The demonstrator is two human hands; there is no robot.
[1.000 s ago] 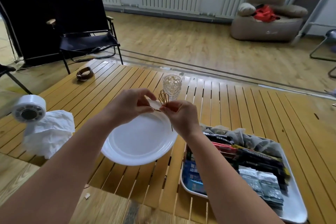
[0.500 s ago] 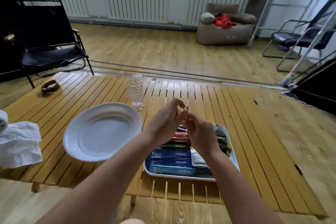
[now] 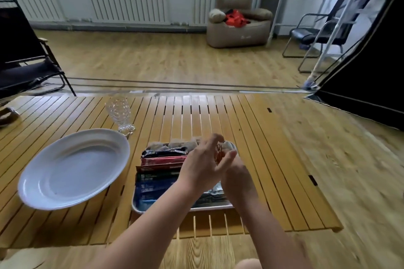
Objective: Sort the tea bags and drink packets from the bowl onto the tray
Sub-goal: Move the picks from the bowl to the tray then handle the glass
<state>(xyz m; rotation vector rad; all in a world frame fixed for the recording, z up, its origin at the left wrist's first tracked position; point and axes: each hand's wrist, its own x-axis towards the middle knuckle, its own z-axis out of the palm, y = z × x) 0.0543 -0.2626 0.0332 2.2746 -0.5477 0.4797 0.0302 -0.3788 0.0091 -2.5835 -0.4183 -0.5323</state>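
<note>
both hands pinch a tea bag, centre frame over tray | light, soft, tearable | hold by tag or string

Slatted table in foreground, floor behind it. Bowl on table's left part. Glass just behind bowl's far rim, upright. Tray right of bowl, near table's front edge. Drink packets lie in tray in rows front to back; tea bags at tray's far end. Both hands over tray's right side: left hand just left of right hand, touching. Folding chair behind table at left. Beanbag seat far back by wall. Second chair far right.
</note>
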